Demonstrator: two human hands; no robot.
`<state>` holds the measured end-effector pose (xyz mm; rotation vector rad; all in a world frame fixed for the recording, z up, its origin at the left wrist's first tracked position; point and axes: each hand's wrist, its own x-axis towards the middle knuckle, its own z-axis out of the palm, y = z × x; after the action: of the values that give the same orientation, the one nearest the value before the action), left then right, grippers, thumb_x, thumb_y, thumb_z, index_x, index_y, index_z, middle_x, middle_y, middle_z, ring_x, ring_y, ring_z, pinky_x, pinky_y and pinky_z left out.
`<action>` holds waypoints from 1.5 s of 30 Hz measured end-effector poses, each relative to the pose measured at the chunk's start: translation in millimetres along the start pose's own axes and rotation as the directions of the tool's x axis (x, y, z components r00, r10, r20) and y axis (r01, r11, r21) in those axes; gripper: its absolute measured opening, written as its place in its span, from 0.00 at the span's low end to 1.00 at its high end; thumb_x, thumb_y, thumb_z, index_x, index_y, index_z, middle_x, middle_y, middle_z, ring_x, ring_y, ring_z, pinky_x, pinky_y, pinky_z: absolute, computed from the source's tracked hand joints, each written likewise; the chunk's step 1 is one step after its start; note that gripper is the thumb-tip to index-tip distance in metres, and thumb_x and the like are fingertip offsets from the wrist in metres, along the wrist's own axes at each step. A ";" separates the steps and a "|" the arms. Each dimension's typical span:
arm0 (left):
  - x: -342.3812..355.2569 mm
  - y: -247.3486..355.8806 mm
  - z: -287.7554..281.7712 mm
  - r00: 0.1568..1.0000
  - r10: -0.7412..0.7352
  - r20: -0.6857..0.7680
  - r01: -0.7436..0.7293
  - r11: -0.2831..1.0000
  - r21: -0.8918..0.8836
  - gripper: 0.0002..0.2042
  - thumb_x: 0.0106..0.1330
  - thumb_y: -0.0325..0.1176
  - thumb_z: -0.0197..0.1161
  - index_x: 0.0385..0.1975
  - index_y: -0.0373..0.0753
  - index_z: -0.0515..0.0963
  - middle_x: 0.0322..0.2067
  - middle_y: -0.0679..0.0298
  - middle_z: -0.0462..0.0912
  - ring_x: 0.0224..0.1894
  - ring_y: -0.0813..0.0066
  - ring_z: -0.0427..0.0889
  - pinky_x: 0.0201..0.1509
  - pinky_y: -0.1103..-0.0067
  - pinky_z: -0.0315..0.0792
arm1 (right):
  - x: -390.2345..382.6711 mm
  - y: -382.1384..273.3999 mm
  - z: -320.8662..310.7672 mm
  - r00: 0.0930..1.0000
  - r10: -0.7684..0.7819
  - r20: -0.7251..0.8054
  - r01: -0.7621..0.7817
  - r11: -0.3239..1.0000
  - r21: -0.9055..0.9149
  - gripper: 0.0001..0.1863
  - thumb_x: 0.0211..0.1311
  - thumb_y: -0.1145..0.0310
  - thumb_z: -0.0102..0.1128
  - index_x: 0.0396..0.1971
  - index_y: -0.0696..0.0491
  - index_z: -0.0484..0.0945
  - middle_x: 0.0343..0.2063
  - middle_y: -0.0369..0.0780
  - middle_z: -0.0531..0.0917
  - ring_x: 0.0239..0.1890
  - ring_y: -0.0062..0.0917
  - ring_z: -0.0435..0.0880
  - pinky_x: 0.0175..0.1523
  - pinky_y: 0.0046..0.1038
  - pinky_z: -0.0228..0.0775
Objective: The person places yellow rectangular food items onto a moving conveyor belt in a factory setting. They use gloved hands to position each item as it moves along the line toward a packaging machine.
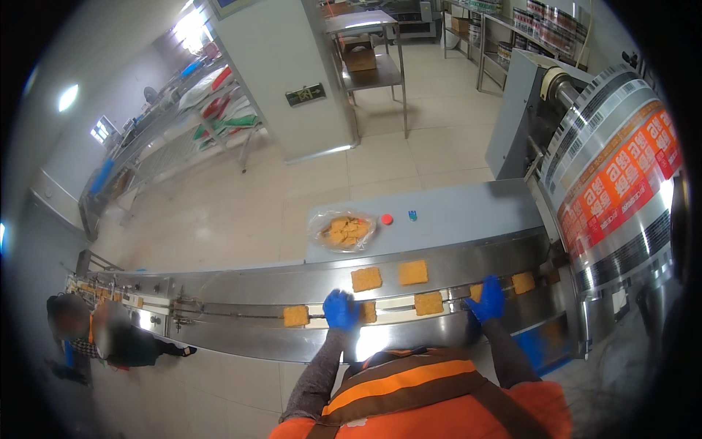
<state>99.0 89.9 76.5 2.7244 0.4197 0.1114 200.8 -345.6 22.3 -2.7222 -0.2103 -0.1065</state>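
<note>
The left hand, in a blue glove, is covering part of a square cake lying in the conveyor channel, so whether the fingers are pinching it or only resting on it is hard to make out; how far they are spread I cannot tell. The right hand, also gloved, is hiding most of another cake at the channel, and its grip is equally unclear. Between the hands a cake is lying in the channel, untouched. Further left one more is sitting in line, and one is lying just right of the right hand. Two spare cakes are resting on the steel ledge behind the channel. A bag of pieces is sitting on the grey table beyond. The film roll is crowding the right edge, cut off by the dark rim. At lower left a blurred person is standing by the conveyor's far end. Open floor is lying beyond the table.
</note>
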 end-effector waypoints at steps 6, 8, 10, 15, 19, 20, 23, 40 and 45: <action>69.7 38.7 8.9 0.956 0.108 0.272 -0.141 0.984 0.107 0.46 0.51 0.39 0.71 0.71 0.46 0.53 0.72 0.53 0.50 0.73 0.40 0.45 0.67 0.43 0.55 | 55.0 -88.5 9.4 0.881 -0.454 0.135 0.446 0.891 0.088 0.56 0.44 0.58 0.77 0.71 0.56 0.52 0.71 0.53 0.54 0.70 0.52 0.58 0.72 0.46 0.53; 88.8 54.0 8.3 0.903 0.031 0.428 -0.095 0.987 0.129 0.47 0.53 0.38 0.70 0.73 0.48 0.49 0.74 0.55 0.45 0.75 0.40 0.39 0.67 0.39 0.52 | 75.1 -130.0 5.8 0.831 -0.500 0.243 0.504 0.862 0.049 0.56 0.45 0.58 0.77 0.72 0.55 0.50 0.72 0.52 0.53 0.69 0.53 0.59 0.70 0.46 0.57; 91.4 49.6 25.3 0.925 0.002 0.380 -0.064 0.986 0.151 0.42 0.56 0.38 0.67 0.72 0.46 0.53 0.69 0.53 0.58 0.71 0.41 0.52 0.62 0.41 0.60 | 94.3 -170.4 4.5 0.795 -0.503 0.338 0.543 0.839 -0.027 0.55 0.45 0.60 0.76 0.72 0.54 0.51 0.70 0.52 0.57 0.67 0.53 0.62 0.67 0.47 0.62; 82.3 31.4 42.3 0.937 0.079 0.339 -0.128 0.984 0.125 0.28 0.56 0.38 0.66 0.59 0.44 0.67 0.51 0.54 0.75 0.53 0.48 0.75 0.51 0.52 0.74 | 106.9 -163.9 54.8 0.794 -0.436 0.424 0.456 0.888 0.058 0.47 0.43 0.63 0.75 0.65 0.56 0.61 0.52 0.52 0.76 0.56 0.50 0.73 0.58 0.46 0.70; 30.9 13.7 11.4 0.932 0.166 0.321 -0.181 0.983 0.017 0.25 0.57 0.40 0.65 0.54 0.43 0.69 0.49 0.52 0.77 0.50 0.47 0.77 0.49 0.53 0.74 | 89.9 -145.5 60.5 0.798 -0.498 0.340 0.494 0.863 0.105 0.45 0.43 0.61 0.75 0.62 0.57 0.63 0.50 0.51 0.75 0.53 0.48 0.74 0.57 0.45 0.71; 19.3 5.9 -0.8 0.932 0.128 0.340 -0.151 0.988 0.042 0.28 0.54 0.41 0.68 0.56 0.44 0.68 0.49 0.52 0.77 0.50 0.48 0.77 0.49 0.54 0.75 | 85.7 -145.2 55.3 0.799 -0.497 0.338 0.488 0.865 0.117 0.44 0.43 0.61 0.75 0.61 0.57 0.64 0.50 0.50 0.75 0.53 0.48 0.73 0.56 0.44 0.71; -8.2 -25.5 -36.4 0.928 0.028 0.371 -0.088 0.985 0.147 0.36 0.50 0.43 0.74 0.59 0.45 0.65 0.49 0.53 0.77 0.50 0.49 0.77 0.50 0.57 0.75 | 74.5 -137.9 51.3 0.807 -0.502 0.312 0.483 0.864 0.141 0.43 0.43 0.60 0.76 0.60 0.56 0.64 0.51 0.50 0.74 0.53 0.47 0.72 0.55 0.44 0.71; -56.7 21.2 9.8 0.748 -0.143 0.648 0.634 -0.135 -0.761 0.36 0.66 0.54 0.62 0.66 0.37 0.63 0.61 0.51 0.70 0.61 0.55 0.72 0.61 0.57 0.70 | 14.9 -206.3 41.1 0.590 -0.678 0.438 0.515 0.734 0.442 0.49 0.49 0.52 0.75 0.66 0.60 0.61 0.55 0.54 0.74 0.56 0.48 0.74 0.63 0.42 0.67; -83.1 -13.7 18.0 0.700 0.048 0.712 0.598 -0.585 -0.549 0.28 0.69 0.44 0.59 0.62 0.31 0.64 0.57 0.46 0.73 0.58 0.52 0.75 0.62 0.56 0.73 | -11.1 -253.5 33.6 0.469 -0.796 0.384 0.575 0.605 0.551 0.51 0.52 0.46 0.72 0.69 0.58 0.58 0.58 0.54 0.71 0.61 0.46 0.71 0.65 0.42 0.65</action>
<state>18.5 70.3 52.9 0.4110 0.6481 -0.2333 150.2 -103.8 89.4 -2.0256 -1.4113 0.5421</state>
